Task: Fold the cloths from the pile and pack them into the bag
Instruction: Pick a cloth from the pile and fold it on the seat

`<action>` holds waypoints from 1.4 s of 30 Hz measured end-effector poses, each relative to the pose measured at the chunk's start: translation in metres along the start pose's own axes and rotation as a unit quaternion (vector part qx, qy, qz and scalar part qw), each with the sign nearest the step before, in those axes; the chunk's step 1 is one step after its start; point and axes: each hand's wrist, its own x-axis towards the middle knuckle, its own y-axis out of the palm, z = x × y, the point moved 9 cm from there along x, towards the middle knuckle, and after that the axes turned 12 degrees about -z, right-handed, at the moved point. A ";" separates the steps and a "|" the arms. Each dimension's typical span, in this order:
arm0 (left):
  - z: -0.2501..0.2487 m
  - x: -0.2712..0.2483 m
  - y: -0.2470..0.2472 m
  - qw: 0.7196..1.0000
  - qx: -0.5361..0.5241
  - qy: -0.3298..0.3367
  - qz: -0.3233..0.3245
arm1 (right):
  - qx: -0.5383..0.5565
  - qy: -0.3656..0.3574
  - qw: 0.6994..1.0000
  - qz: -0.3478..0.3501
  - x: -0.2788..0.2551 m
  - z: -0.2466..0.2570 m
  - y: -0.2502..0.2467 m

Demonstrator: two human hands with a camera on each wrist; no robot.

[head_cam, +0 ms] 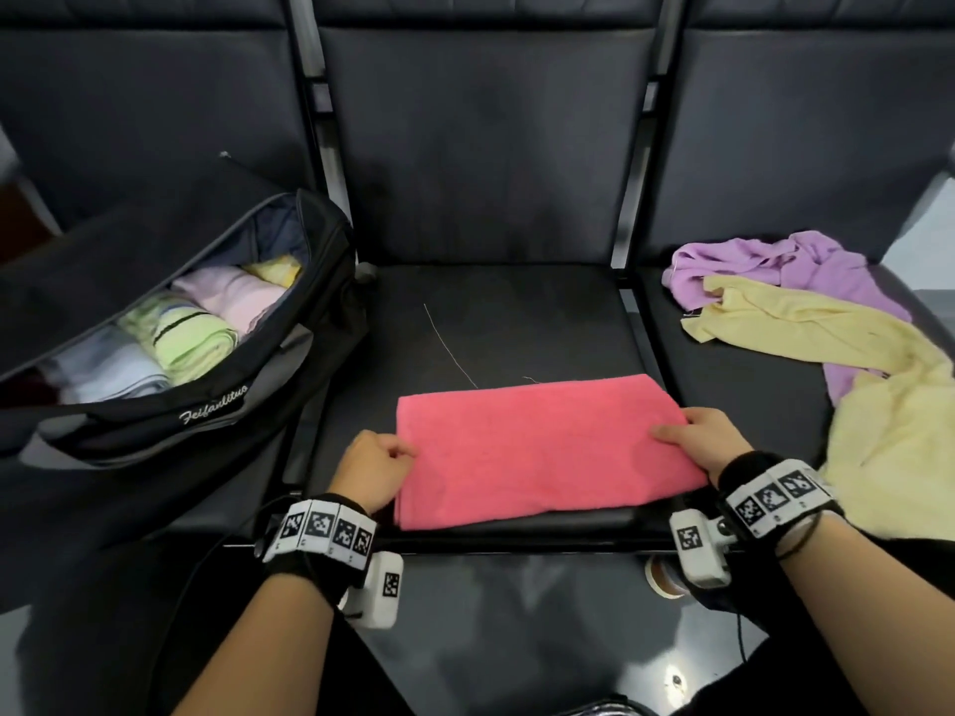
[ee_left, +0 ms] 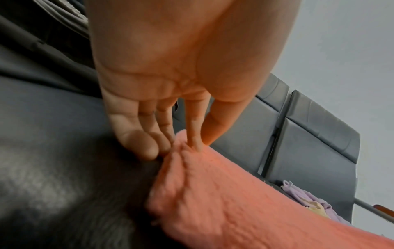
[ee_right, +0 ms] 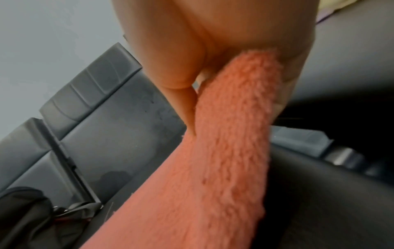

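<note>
A pink cloth (head_cam: pixel 537 452) lies folded into a rectangle on the middle black seat (head_cam: pixel 496 323). My left hand (head_cam: pixel 380 459) pinches its left edge; in the left wrist view thumb and forefinger close on the pink cloth (ee_left: pixel 213 193) there. My right hand (head_cam: pixel 692 439) grips the right edge, thumb on top, and the pink cloth (ee_right: pixel 224 151) runs up into that hand. An open black bag (head_cam: pixel 217 405) sits on the left seat, holding several folded cloths (head_cam: pixel 191 338). The pile on the right seat is a purple cloth (head_cam: pixel 765 266) and a yellow cloth (head_cam: pixel 878 395).
Black seat backs (head_cam: pixel 486 136) rise behind the row. Metal dividers (head_cam: pixel 628 219) separate the seats. A loose thread (head_cam: pixel 449 348) lies on the middle seat beyond the pink cloth. My dark-clothed legs fill the bottom of the head view.
</note>
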 end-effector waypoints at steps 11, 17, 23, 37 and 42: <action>-0.003 -0.002 -0.004 1.000 -0.011 0.003 -0.019 | 0.118 0.083 0.988 0.056 -0.019 0.008 0.018; -0.025 -0.002 -0.015 0.994 -0.097 0.011 -0.057 | 0.128 0.007 0.981 0.145 -0.063 0.074 0.062; -0.010 -0.013 0.008 0.933 -0.321 -0.163 0.020 | 0.077 -0.082 0.956 0.271 -0.138 0.125 0.164; -0.024 -0.016 0.007 0.982 -0.187 -0.031 -0.016 | -0.005 -0.195 0.952 0.236 -0.134 0.088 0.132; -0.018 -0.015 -0.009 0.980 -0.189 -0.026 -0.053 | -0.095 -0.327 0.909 0.241 -0.152 0.096 0.140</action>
